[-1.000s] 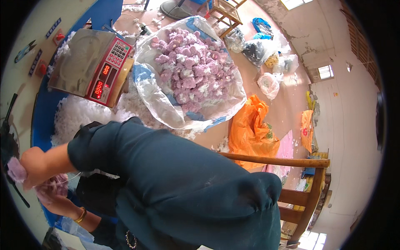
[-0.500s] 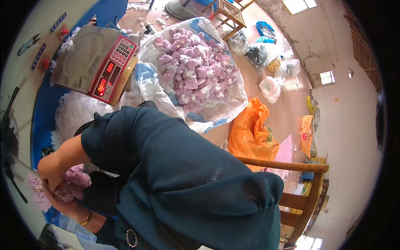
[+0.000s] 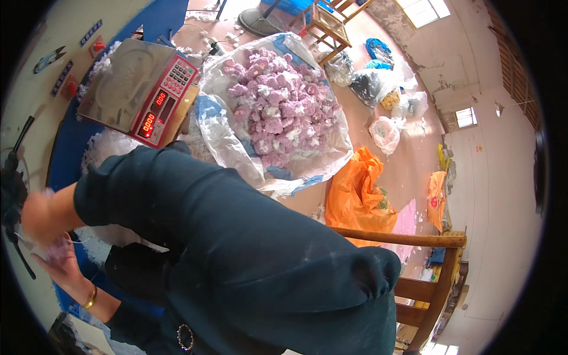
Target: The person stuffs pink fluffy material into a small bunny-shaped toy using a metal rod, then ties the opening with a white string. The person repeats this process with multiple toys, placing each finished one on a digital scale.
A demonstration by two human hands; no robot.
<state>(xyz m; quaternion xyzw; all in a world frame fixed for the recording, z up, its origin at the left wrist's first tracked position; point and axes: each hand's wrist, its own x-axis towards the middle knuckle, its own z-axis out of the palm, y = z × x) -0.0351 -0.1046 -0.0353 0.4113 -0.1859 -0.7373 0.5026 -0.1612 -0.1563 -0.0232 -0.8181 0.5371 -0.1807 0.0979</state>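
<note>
My right hand is at the far left by a dark machine part, its fingers smeared by motion. Just below it, my left hand, with a gold bracelet at the wrist, has its fingers around a fluffy purple plush piece, mostly hidden and blurred. A thin pale strand runs beside the hands. White stuffing fluff lies beyond my right sleeve. On the floor, an open white and blue sack holds a heap of purple plush pieces with white tufts.
A red digital scale with a metal pan stands on the blue table edge. An orange bag, several plastic bags and a wooden chair are on the floor. A wooden chair back is beside me.
Both hands have shifted left toward the dark machine part, the right one moving up and blurring. The plush piece, fully visible before, is now mostly covered.
</note>
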